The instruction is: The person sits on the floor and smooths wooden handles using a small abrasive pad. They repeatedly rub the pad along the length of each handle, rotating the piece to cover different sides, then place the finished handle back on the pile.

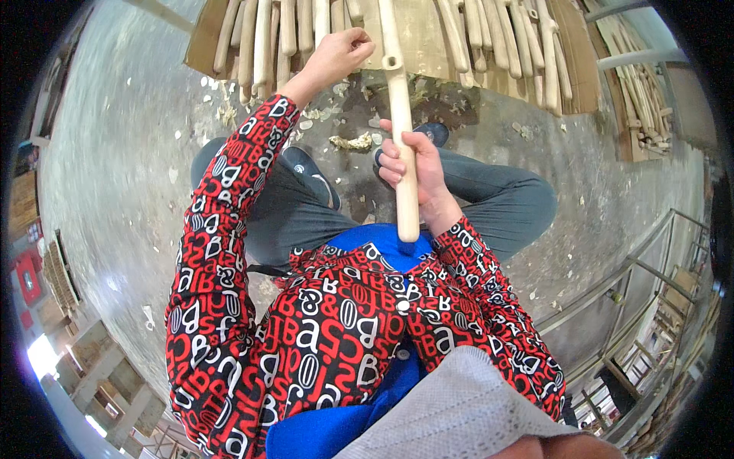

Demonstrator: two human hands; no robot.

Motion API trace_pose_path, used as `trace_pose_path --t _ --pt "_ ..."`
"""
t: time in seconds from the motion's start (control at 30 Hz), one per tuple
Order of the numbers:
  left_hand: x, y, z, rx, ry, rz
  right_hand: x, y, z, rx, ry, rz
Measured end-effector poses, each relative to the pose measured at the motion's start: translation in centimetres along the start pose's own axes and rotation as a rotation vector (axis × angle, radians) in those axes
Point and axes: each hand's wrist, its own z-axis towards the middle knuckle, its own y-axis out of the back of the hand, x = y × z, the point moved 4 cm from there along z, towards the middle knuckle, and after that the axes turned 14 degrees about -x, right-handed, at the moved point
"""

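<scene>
My right hand (417,164) is wrapped around a long pale wooden rod (407,200). The rod stands nearly straight up and down in the view, with its rounded end close to my body. Above my grip it carries a small round knob with a hole, and its far end runs out past the top edge. Left of the rod, apart from it, my left hand (342,57) is closed with fingers pinched together. Whatever is between those fingers, if anything, is too small or hidden to make out.
Many similar wooden pieces (287,30) lie side by side on cardboard (200,42) ahead, on both sides of the rod. Another pile of sticks (642,84) lies at far right. Pale scraps (352,142) litter the grey floor between my bent legs. Metal frames (634,268) stand at right.
</scene>
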Motion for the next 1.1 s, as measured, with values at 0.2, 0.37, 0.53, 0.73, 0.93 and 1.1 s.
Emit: trace_pose_path --t 0.2,0.37,0.53,0.73,0.93,1.1 --pt "-0.8 -0.1 -2.0 0.288 0.108 -0.086 -0.9 -0.4 0.4 -0.171 0.121 -0.202" --pt "-0.2 -0.6 -3.1 0.262 0.099 -0.108 -1.5 -0.4 0.7 -0.223 0.176 -0.292" --pt "0.4 -1.0 -3.0 0.293 0.027 -0.088 -1.8 -0.1 0.8 -0.274 0.187 -0.353" --pt "1.0 -1.3 -3.1 0.264 -0.059 -0.129 -2.0 0.0 1.0 -0.280 0.190 -0.368" --pt "1.1 -1.5 -3.0 0.292 -0.045 -0.151 -2.1 0.0 1.0 -0.296 0.207 -0.415" --pt "0.3 -0.3 -2.1 0.369 0.204 -0.288 0.0 1.2 0.5 -0.302 0.431 -0.647"
